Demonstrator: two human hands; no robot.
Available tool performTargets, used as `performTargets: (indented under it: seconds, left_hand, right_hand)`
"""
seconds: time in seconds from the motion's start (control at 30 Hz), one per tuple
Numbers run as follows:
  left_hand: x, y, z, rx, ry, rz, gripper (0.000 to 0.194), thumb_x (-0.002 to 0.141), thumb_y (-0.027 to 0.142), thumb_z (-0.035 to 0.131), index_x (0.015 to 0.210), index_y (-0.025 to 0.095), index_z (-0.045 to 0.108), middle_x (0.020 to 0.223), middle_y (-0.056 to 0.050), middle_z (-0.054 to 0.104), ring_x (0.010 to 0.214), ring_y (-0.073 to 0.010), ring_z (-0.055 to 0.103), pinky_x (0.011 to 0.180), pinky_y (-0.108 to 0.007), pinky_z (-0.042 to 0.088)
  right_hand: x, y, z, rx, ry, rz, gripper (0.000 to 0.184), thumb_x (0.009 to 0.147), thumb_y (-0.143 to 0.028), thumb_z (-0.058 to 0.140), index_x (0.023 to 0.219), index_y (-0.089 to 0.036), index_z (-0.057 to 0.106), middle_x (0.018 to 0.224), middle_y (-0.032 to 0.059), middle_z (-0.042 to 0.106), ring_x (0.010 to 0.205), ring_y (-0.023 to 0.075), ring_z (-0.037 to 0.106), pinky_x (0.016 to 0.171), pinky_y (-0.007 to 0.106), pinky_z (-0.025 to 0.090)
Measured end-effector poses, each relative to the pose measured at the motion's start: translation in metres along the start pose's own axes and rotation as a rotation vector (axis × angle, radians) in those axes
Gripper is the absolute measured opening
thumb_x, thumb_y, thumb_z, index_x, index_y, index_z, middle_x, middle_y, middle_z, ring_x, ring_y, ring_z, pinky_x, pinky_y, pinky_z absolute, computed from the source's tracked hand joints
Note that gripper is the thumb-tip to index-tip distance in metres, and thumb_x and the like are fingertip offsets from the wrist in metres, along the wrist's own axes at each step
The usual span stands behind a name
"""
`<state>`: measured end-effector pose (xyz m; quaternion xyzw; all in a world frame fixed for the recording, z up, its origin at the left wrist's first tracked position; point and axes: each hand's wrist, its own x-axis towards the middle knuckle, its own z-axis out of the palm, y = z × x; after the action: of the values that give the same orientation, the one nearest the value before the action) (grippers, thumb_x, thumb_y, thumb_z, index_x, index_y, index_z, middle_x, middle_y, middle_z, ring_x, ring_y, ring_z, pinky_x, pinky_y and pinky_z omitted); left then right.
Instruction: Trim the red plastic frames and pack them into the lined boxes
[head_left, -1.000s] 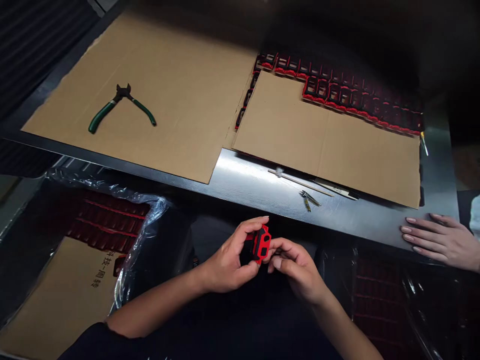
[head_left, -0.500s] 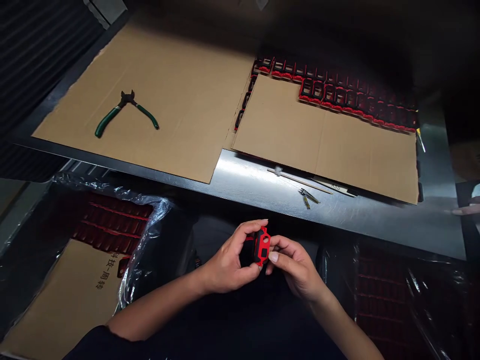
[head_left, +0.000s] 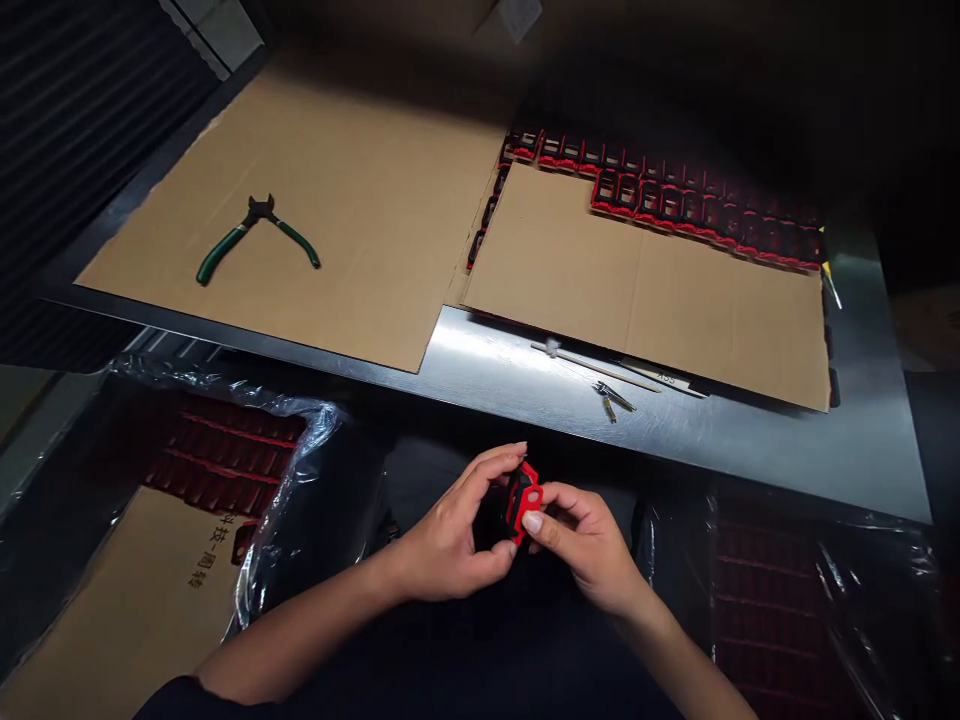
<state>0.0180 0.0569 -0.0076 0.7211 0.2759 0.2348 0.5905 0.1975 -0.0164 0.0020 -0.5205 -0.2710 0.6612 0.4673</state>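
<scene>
A small red and black plastic housing (head_left: 531, 498) with a round hole in its red face is held between my two hands, in front of my body and below the table edge. My left hand (head_left: 461, 530) is closed around its left side, with the fingertips at the top and the thumb at the bottom. The thumb and fingers of my right hand (head_left: 589, 540) pinch the right side of the red face. Part of the housing's back is in shadow behind my left fingers.
Green-handled cutting pliers (head_left: 259, 225) lie on a cardboard sheet (head_left: 360, 230). Rows of red-black housings (head_left: 675, 205) stand around another cardboard sheet (head_left: 555, 250). Small pliers (head_left: 613, 400) and a thin stick (head_left: 600, 366) rest on the metal table (head_left: 480, 345). Plastic-lined bins with red parts flank me.
The housing has turned slightly in my hands, and my right thumb now lies over the lower part of its red face. A hand at the far right edge has gone out of view.
</scene>
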Motion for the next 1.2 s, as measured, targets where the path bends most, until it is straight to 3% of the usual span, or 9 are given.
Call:
performTargets:
  seconds: [0.1, 0.2, 0.43, 0.6, 0.73, 1.0, 1.1, 1.2]
  left_hand:
    - [-0.001, 0.004, -0.003, -0.174, 0.025, -0.231, 0.065, 0.077, 0.011, 0.062, 0.139, 0.023, 0.046, 0.138, -0.016, 0.057, 0.115, -0.0274, 0.064, 0.087, -0.040, 0.061]
    - [0.000, 0.011, -0.004, -0.296, -0.003, -0.417, 0.042, 0.085, 0.024, 0.061, 0.126, 0.020, 0.055, 0.113, -0.011, 0.066, 0.087, -0.0191, 0.067, 0.066, -0.029, 0.059]
    - [0.008, 0.024, 0.001, -0.226, -0.010, -0.581, 0.038, 0.082, 0.036, 0.067, 0.114, 0.018, 0.059, 0.085, -0.002, 0.063, 0.074, -0.0158, 0.062, 0.064, -0.028, 0.055]
    - [0.011, 0.028, 0.004, -0.208, 0.027, -0.545, 0.039, 0.077, 0.036, 0.070, 0.110, 0.019, 0.059, 0.092, -0.004, 0.062, 0.083, -0.0186, 0.062, 0.062, -0.026, 0.053]
    - [0.011, 0.028, 0.006, -0.252, 0.034, -0.502, 0.045, 0.073, 0.031, 0.070, 0.114, 0.019, 0.057, 0.106, -0.008, 0.061, 0.096, -0.0225, 0.063, 0.070, -0.032, 0.058]
    - [0.007, 0.023, 0.008, -0.322, 0.031, -0.426, 0.052, 0.073, 0.034, 0.080, 0.119, 0.022, 0.058, 0.119, -0.008, 0.056, 0.104, -0.0233, 0.062, 0.080, -0.036, 0.060]
    - [0.004, 0.018, 0.009, -0.265, 0.065, -0.304, 0.054, 0.074, 0.029, 0.081, 0.122, 0.024, 0.057, 0.127, -0.009, 0.057, 0.111, -0.0249, 0.062, 0.093, -0.041, 0.058]
    - [-0.001, 0.013, 0.009, -0.098, 0.121, -0.122, 0.061, 0.076, 0.017, 0.077, 0.130, 0.029, 0.052, 0.138, -0.009, 0.054, 0.129, -0.0269, 0.055, 0.110, -0.045, 0.048]
  right_hand:
    - [-0.002, -0.003, -0.001, -0.189, 0.037, -0.133, 0.016, 0.089, -0.036, 0.072, 0.087, -0.021, 0.077, 0.077, 0.0018, 0.068, 0.067, 0.0139, 0.058, 0.063, 0.026, 0.049]
    - [-0.004, -0.003, -0.002, -0.361, 0.063, -0.265, 0.012, 0.092, -0.030, 0.068, 0.092, -0.023, 0.078, 0.081, 0.0032, 0.070, 0.073, 0.0164, 0.062, 0.067, 0.028, 0.050]
    - [-0.005, 0.003, -0.005, -0.407, 0.025, -0.347, 0.014, 0.092, -0.023, 0.069, 0.100, -0.027, 0.079, 0.086, 0.0034, 0.074, 0.077, 0.0176, 0.068, 0.071, 0.029, 0.055]
    - [-0.004, 0.010, -0.008, -0.418, 0.033, -0.434, 0.022, 0.091, -0.017, 0.069, 0.106, -0.031, 0.079, 0.093, 0.0041, 0.076, 0.085, 0.0192, 0.072, 0.075, 0.030, 0.057]
    - [-0.004, 0.014, -0.010, -0.444, 0.042, -0.476, 0.029, 0.091, -0.014, 0.068, 0.107, -0.034, 0.079, 0.093, 0.0024, 0.075, 0.083, 0.0170, 0.070, 0.073, 0.028, 0.057]
    - [-0.003, 0.016, -0.012, -0.605, 0.054, -0.619, 0.030, 0.091, -0.010, 0.064, 0.107, -0.031, 0.078, 0.095, 0.0047, 0.073, 0.083, 0.0181, 0.070, 0.070, 0.029, 0.058]
    - [-0.001, 0.018, -0.012, -0.761, 0.123, -0.730, 0.031, 0.089, -0.006, 0.063, 0.106, -0.027, 0.078, 0.099, 0.0075, 0.073, 0.084, 0.0197, 0.068, 0.071, 0.032, 0.057]
    - [-0.001, 0.019, -0.010, -0.743, 0.188, -0.720, 0.034, 0.089, -0.005, 0.063, 0.113, -0.027, 0.075, 0.107, 0.0088, 0.072, 0.093, 0.0202, 0.070, 0.077, 0.033, 0.059]
